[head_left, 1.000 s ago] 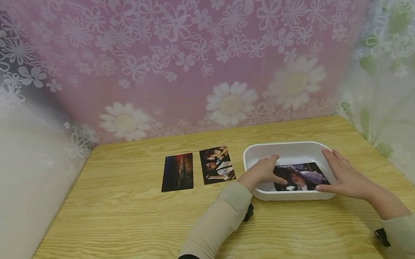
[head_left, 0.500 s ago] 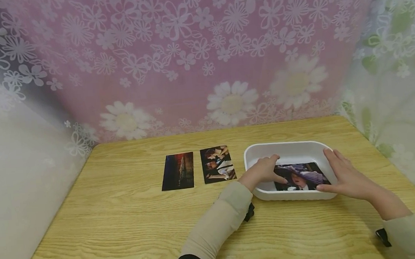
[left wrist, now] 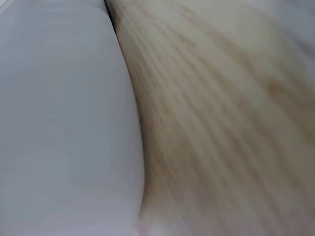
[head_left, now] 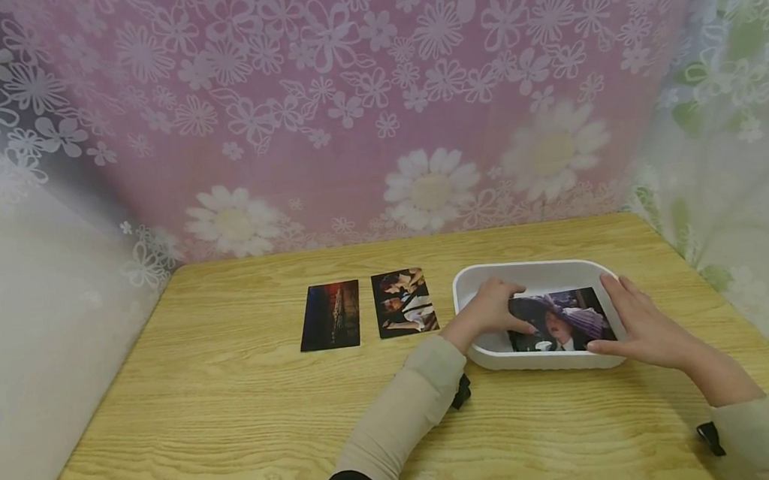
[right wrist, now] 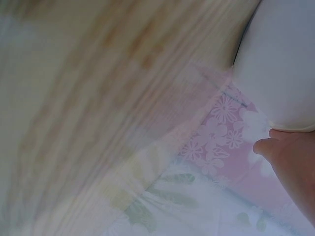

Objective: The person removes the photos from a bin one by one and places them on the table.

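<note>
A white plastic box (head_left: pixel 536 362) with rounded corners stands on the table's right side, its outer wall filling much of the left wrist view. Inside it a photo print (head_left: pixel 575 323) of a face under a wide purple hat lies tilted, its far edge raised. My left hand (head_left: pixel 488 311) reaches over the box's left rim and pinches the print's left end, thumb on its face; the fingertips behind it are partly hidden. With the right hand (head_left: pixel 646 332) I grip the box's right end, thumb over the near rim beside the print's corner. Fingers (right wrist: pixel 288 147) meet the rim in the right wrist view.
Two more photo prints lie flat left of the box: a dark one with a lit structure (head_left: pixel 329 316) and one showing two people (head_left: pixel 404 302). The wood-grain table (head_left: pixel 236 417) meets a pink flowered cloth (head_left: pixel 321 124) behind and pale cloth at both sides.
The far edge of the print in the box has risen, and the left hand has shifted slightly with it. The right hand, the box and the two prints outside stay put.
</note>
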Demonstrator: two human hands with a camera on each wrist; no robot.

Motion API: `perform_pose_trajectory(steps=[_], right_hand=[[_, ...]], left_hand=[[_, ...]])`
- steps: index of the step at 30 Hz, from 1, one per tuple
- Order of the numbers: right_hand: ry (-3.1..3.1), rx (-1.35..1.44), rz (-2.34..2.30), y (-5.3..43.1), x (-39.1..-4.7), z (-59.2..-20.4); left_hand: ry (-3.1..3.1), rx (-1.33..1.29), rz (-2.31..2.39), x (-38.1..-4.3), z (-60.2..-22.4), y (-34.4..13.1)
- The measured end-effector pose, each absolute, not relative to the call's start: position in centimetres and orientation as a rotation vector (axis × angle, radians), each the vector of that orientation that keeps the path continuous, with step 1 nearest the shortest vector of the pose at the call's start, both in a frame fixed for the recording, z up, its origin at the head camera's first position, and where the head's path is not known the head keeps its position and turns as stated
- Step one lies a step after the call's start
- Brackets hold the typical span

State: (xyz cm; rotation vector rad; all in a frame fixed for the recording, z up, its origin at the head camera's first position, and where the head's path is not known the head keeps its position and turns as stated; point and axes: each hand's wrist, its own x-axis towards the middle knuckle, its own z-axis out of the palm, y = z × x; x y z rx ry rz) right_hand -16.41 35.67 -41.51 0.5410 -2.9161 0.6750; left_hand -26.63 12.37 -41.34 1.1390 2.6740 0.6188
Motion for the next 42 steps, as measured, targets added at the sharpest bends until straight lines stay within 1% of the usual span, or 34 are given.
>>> perform_pose_trajectory(steps=[5,12,19,26,35,42], right_hand=[[-2.910,0.546,0.661,35.69,-16.49,-41.50],[-2.915,0.538,0.648,35.67,-16.54,-41.52],[-2.922,0.532,0.661,35.72,-16.55,-41.55],[-2.932,0.515,0.685,35.83,-16.63,-41.55],[-2.928,0.501,0.694,35.76,-16.63,-41.62],[-2.925,0.488,0.693,35.80,-16.61,-41.51]], left_hand=[[2.662,1.197,0.654,-26.66,-41.21,12.28],[2.635,1.200,0.709,-26.71,-41.36,12.25],[2.487,1.348,0.763,-26.83,-41.32,12.19],[2.355,1.322,0.767,-26.59,-41.26,12.18],[2.332,1.307,0.751,-26.51,-41.29,12.19],[2.339,1.218,0.892,-26.36,-40.90,11.77]])
